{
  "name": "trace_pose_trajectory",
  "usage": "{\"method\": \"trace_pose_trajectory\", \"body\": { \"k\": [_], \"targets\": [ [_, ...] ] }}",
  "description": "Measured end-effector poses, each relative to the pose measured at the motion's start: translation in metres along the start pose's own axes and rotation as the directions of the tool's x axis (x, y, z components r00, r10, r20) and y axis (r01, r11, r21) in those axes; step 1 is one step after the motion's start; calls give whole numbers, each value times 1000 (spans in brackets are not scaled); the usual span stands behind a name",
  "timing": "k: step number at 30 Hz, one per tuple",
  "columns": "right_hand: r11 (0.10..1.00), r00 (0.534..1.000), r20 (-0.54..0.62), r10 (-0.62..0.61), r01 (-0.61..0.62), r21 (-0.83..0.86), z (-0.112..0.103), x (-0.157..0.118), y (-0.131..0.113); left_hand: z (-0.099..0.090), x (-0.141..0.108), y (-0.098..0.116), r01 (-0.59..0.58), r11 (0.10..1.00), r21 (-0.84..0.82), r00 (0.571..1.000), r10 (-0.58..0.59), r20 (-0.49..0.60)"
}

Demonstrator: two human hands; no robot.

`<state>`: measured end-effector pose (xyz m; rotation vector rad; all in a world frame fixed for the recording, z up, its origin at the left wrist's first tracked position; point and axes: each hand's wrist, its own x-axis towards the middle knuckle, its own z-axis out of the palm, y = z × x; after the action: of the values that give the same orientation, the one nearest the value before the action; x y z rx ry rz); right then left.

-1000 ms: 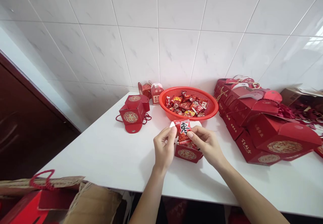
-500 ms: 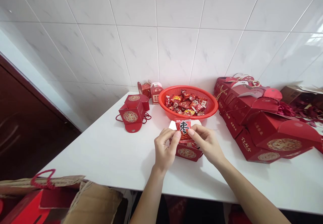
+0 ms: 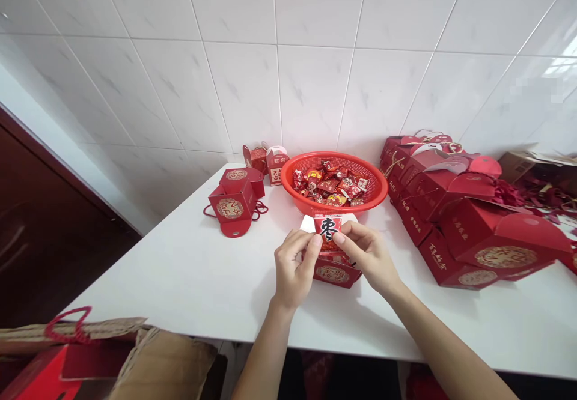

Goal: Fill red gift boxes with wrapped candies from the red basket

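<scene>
Between both hands is a small red packet (image 3: 328,235) with a large black character, held upright above an open red gift box (image 3: 332,272). My left hand (image 3: 295,262) pinches the packet's left side between thumb and fingers. From the right, my right hand (image 3: 370,256) grips its other side the same way. The box stands on the table with a gold emblem on its front; more wrapped pieces show inside, mostly hidden by the packet and my hands. Just behind is a red plastic basket (image 3: 288,185) holding many wrapped sweets (image 3: 332,185).
On the white table (image 3: 180,280), an open red box (image 3: 234,202) with cords stands left. Small boxes (image 3: 276,164) are by the tiled wall. Stacked red boxes (image 3: 451,208) fill the right, near a cardboard box (image 3: 536,169). A cardboard carton (image 3: 164,364) stands at the lower left.
The view has shifted very slightly. Both hands keep the same hold on the packet above the box, and nothing else has visibly moved.
</scene>
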<state>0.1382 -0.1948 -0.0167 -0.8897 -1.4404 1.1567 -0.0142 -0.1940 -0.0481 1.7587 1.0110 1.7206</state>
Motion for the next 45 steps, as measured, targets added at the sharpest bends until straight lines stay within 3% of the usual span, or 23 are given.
{"method": "trace_pose_trajectory", "body": {
  "k": [5, 9, 13, 16, 19, 26, 32, 39, 45],
  "targets": [
    [996, 997, 8, -81, 81, -32, 1, 0, 3, 1, -1, -1, 87, 996, -35, 996, -88, -24],
    [960, 975, -28, -220, 211, -186, -1, -3, -2, -1, -4, -3, 132, 976, -173, 991, -134, -1],
    [840, 931, 74, -357, 355, -410, -5, -7, -6, -6, -2, -3, 116, 935, -334, 988, -143, -58],
    [723, 880, 155, -448, 459, -517, -7, -8, -6, -10, 3, 2, 82, 954, -288, 996, -85, 4],
    [680, 846, 181, -502, 516, -521, -9, -9, -4, -9, 7, 7, 49, 966, -255, 999, -46, 16],
    [748, 852, 164, -497, 516, -416, -9, -10, -5, 0, 3, 7, 68, 943, -326, 990, -105, -98],
    [873, 926, 100, -365, 377, -309, -7, -8, -6, 3, 4, 14, 114, 942, -316, 980, -159, -119],
    [915, 942, 58, -330, 334, -226, -4, -8, -7, 2, 4, 18, 111, 969, -219, 983, -139, -117],
    [942, 957, 1, -290, 286, -175, -1, -9, -8, 7, 1, 18, 13, 985, -171, 977, -49, -209]
  ]
}}
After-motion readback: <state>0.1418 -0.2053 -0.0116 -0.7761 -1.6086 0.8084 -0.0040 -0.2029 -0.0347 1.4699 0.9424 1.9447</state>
